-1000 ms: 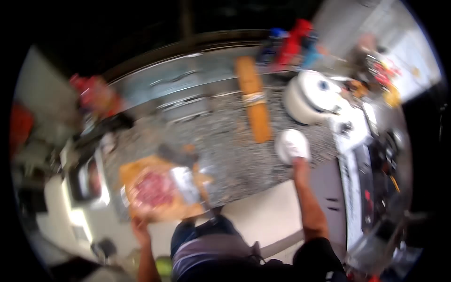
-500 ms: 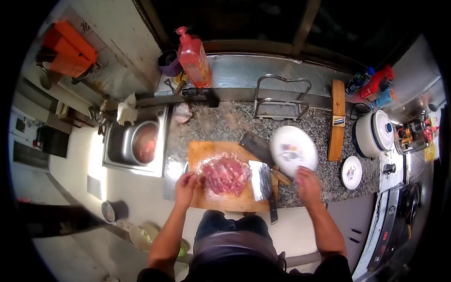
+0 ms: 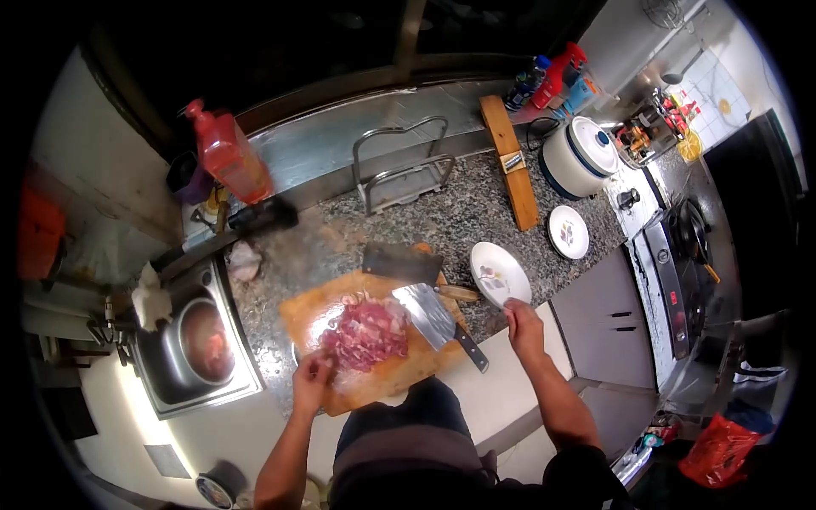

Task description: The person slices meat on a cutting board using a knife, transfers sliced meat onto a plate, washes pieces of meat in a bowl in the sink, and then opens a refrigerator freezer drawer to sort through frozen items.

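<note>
A white oval-looking plate with a floral print (image 3: 500,274) is gripped at its lower edge by my right hand (image 3: 525,330), right of the cutting board. My left hand (image 3: 313,376) has its fingers drawn together at the lower left edge of the pile of cut raw meat (image 3: 367,333); whether they pinch anything is too small to tell. The meat lies on the wooden cutting board (image 3: 340,398). A cleaver with a black handle (image 3: 427,316) rests on the board's right side, and a second, dark-bladed cleaver (image 3: 399,263) with a wooden handle lies behind it.
Left stands a sink (image 3: 174,406) holding a metal bowl (image 3: 208,340). A metal rack (image 3: 404,183), a wooden slicer (image 3: 510,166), a small plate (image 3: 568,232) and a white pot (image 3: 578,161) are farther back. The stove (image 3: 667,289) is at the right, a red soap bottle (image 3: 229,157) back left.
The view has turned toward the right. My right hand first reached over the stacked white plates; now it holds one plate beside the board, tilted. My left hand stays by the meat.
</note>
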The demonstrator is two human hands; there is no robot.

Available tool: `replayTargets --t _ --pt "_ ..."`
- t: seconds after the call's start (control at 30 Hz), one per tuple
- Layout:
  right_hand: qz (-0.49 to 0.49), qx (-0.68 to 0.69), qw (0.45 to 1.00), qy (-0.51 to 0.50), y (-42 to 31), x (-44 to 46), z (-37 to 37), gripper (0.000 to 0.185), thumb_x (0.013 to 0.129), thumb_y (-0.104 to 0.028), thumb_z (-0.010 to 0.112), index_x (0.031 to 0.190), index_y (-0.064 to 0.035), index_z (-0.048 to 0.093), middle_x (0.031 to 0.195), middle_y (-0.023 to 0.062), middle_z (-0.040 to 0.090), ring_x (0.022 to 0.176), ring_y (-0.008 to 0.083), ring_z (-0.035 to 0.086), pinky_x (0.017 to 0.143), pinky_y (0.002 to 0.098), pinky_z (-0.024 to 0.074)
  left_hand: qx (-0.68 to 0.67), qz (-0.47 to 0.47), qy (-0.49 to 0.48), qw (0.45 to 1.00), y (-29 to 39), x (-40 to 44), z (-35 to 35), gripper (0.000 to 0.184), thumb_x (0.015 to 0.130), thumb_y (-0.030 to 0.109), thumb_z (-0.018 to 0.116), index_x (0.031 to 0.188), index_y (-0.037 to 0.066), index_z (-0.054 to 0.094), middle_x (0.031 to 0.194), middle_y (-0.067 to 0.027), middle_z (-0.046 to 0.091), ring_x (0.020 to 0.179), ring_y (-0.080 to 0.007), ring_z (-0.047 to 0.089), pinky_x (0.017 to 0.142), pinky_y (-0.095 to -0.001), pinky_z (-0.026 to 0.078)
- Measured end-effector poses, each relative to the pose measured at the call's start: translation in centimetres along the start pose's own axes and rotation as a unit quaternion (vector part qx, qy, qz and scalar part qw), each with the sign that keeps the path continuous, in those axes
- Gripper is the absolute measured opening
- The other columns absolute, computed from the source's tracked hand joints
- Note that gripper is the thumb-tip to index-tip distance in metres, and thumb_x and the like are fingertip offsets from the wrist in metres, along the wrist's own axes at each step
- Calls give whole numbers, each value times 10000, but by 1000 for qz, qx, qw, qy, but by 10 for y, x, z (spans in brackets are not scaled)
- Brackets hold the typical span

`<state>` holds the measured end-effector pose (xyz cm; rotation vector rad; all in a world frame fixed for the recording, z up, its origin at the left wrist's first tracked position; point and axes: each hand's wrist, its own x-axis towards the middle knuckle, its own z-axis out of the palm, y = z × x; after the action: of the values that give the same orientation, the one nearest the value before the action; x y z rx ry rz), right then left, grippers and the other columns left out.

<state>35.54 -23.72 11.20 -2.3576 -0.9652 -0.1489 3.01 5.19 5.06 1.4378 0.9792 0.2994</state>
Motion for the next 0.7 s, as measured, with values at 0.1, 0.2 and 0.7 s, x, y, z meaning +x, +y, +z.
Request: replayTargets --t 0.1,0.2,0.7 --pt "-19 -35 999 6 53 2 6 97 830 -87 657 903 -28 633 964 157 657 926 331 626 817 399 501 15 5 29 999 0 0 18 263 888 160 662 1099 14 608 824 -11 603 748 -96 579 694 -243 485" --pt "-56 -41 998 -3 94 4 22 122 805 -76 668 907 -29 621 960 149 653 946 328 618 819 410 484 52 21 58 997 3 -3 31 256 885 151 662 1094 14 607 821 -20 606 748 -110 590 689 -247 489" --pt "-84 -114 977 -159 139 20 68 217 800 -188 644 983 -71 638 1105 73 584 1197 284 480 963 530 376 66 1 208 976 -26 -71 85 216 904 99 619 1088 6 557 831 18 545 729 -55 489 639 -205 401"
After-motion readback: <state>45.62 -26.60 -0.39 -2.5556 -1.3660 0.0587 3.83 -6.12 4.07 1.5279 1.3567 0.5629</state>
